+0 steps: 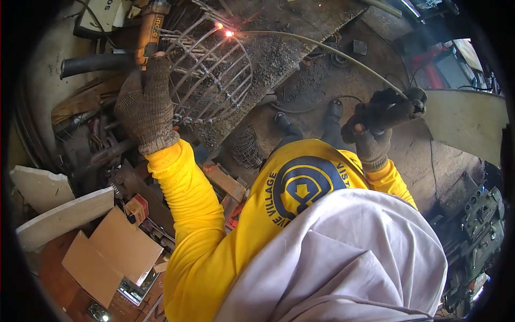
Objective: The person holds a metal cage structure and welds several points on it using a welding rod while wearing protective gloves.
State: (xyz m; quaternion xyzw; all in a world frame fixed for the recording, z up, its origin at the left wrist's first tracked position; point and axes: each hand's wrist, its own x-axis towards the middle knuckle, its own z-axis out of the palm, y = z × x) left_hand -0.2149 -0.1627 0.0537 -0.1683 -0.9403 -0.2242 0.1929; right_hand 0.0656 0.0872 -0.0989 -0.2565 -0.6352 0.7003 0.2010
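Note:
My right hand (372, 144), in a brown knitted glove, is closed around a dark electrode holder (399, 109). From the holder a long, bowed welding rod (322, 44) reaches left to a bright glowing spot on a round grate of metal bars (212, 80). Another red-hot spot shows just beside the rod's tip. My left hand (147, 104), gloved too, is at the grate's left side, with its thumb pointing up against the lower end of an orange angle grinder (151, 33). Its other fingers look curled, and whatever they hold is hidden.
The grate lies on a dirty, debris-covered metal workbench (289, 45). A black pipe (96, 65) juts out left of my left hand. Wire mesh (248, 147) lies near my feet. Opened cardboard (110, 252) is at lower left; a dark engine-like part (483, 231) stands at right.

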